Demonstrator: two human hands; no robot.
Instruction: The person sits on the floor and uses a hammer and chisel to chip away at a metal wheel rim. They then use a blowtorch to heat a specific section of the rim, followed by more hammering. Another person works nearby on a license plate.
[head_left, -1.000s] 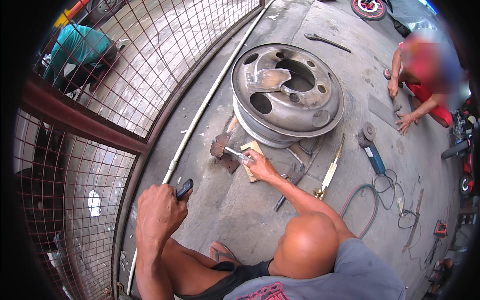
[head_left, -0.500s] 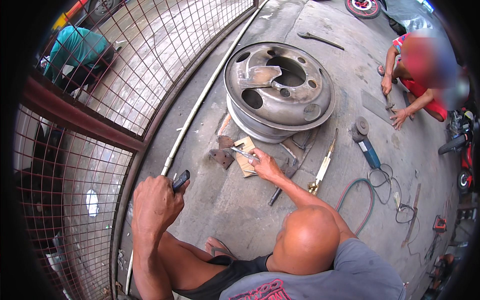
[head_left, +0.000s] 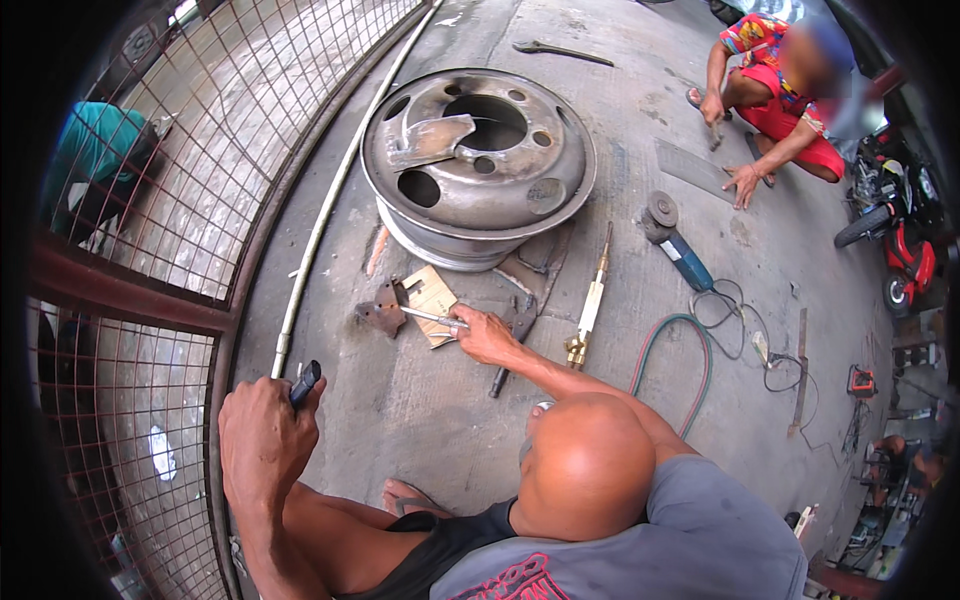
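Note:
My left hand [head_left: 262, 440] is closed in a fist around a short black handle [head_left: 307, 383]; what its far end looks like is hidden. In my right hand [head_left: 484, 336] is a slim silver metal tool [head_left: 428, 317] with a thin shaft, its kind unclear. It lies across a light wooden piece [head_left: 432, 293] with a cut-out. Its tip reaches a rusty metal plate [head_left: 378, 312] with holes in it, on the concrete. Just beyond stands a large steel wheel rim [head_left: 480, 215] on its side, with a bent metal piece [head_left: 430, 142] on top.
A brass-fitted torch [head_left: 590, 310], an angle grinder [head_left: 680, 245] with its cord, a hose [head_left: 705, 350] and a wrench [head_left: 563, 52] lie on the floor. A mesh fence [head_left: 235, 310] runs along the left. A person in red [head_left: 775, 100] crouches at the far right with a hand tool.
The whole view has shifted, so things appear farther left. Both my hands keep their holds. The crouching person's tool is lifted off the flat sheet.

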